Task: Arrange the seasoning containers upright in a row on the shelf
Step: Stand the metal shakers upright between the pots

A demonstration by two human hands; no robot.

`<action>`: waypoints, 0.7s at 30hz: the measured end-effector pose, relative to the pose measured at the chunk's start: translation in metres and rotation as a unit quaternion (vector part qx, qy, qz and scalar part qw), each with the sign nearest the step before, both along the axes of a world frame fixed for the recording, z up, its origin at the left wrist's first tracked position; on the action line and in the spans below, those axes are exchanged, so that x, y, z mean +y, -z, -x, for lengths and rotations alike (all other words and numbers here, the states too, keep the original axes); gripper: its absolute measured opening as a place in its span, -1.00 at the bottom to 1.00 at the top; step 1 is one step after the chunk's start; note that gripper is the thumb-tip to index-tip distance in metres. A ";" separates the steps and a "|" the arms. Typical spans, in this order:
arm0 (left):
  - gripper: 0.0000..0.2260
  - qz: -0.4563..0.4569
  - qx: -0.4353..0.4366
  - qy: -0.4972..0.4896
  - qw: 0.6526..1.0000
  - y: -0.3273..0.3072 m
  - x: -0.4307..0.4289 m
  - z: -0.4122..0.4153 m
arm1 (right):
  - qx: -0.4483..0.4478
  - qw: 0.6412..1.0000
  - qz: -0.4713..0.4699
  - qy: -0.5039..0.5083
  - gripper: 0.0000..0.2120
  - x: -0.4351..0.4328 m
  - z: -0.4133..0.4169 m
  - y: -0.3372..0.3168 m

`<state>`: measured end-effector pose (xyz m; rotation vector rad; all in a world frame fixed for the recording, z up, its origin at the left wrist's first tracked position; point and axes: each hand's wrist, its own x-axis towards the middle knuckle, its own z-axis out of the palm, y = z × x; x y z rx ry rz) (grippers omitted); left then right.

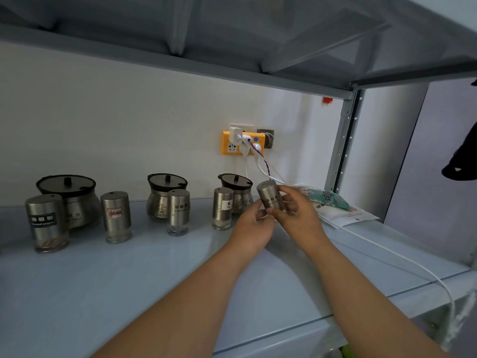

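Both hands are closing on one steel shaker, holding it tilted above the shelf at the right end of the row: the right hand is wrapping its side, the left hand is pinching its base. Its label is showing Chinese characters, too blurred to read. Four more shakers are standing upright; one is reading "Salt", another bearing 胡椒粉. The leftmost shaker is showing brownish contents through its glass base
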<state>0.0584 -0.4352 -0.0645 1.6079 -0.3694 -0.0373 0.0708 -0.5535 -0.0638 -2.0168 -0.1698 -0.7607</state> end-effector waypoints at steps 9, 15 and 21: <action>-0.58 0.030 0.028 -0.017 0.999 0.007 0.000 -0.012 | 0.041 0.999 -0.008 -0.001 -0.55 0.004 -0.001 0.002; -0.54 0.031 0.014 -0.012 0.999 0.007 0.000 -0.014 | 0.047 0.998 -0.035 -0.013 -0.58 0.007 -0.008 0.002; -0.58 0.020 -0.003 -0.012 1.000 0.009 0.000 -0.017 | 0.073 0.994 -0.078 -0.029 -0.74 0.009 -0.009 0.003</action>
